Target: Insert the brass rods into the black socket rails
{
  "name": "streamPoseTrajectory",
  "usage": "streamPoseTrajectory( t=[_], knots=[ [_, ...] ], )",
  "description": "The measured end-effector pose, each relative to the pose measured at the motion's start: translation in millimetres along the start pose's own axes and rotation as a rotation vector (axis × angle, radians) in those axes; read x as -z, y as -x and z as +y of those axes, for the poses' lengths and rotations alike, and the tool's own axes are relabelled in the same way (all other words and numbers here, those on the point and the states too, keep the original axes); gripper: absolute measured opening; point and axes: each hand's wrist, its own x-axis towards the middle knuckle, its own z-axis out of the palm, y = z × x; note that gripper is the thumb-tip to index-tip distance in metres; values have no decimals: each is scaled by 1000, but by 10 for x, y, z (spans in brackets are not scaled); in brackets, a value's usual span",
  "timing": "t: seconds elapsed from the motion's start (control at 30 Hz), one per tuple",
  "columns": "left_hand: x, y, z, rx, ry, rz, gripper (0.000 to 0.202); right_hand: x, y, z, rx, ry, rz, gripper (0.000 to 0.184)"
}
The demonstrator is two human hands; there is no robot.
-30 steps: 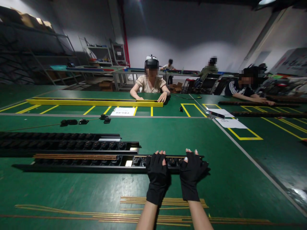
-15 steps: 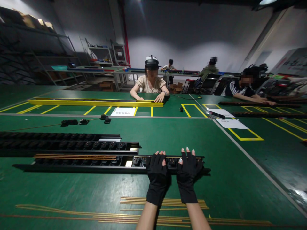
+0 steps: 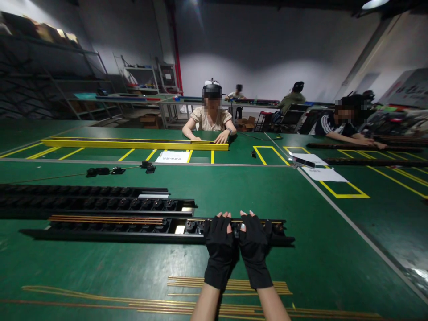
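My left hand, in a black fingerless glove, lies over the right part of a long black channel. Its fingers curl over the channel's far edge, with the thumb on top. Close beside it, my right hand, gloved alike, grips the same channel with its fingers together. A thin brass rod runs along the far side of the channel and passes under both hands. Black modules sit in a row inside. Several copper-coloured rods rest on the channel's left part. What lies under my palms is hidden.
Loose brass rods lie near me on the green table. Two more black channels stand behind mine at left. Across the table, a person has their hands at a yellow bar. Another person works at right.
My right hand has slid left along the channel, closer to my left hand, and its fingers are closer together. My left hand stays in place.
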Motion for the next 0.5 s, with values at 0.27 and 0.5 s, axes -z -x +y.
streamPoseTrajectory(
  t=[0.27, 0.5],
  knots=[
    [1, -16, 6, -4, -19, 22, 34, 32, -46, -57, -21, -15, 20, 36],
    [26, -27, 1, -3, -31, -5, 34, 4, -24, -88, 18, -51, 36, 40]
  ],
)
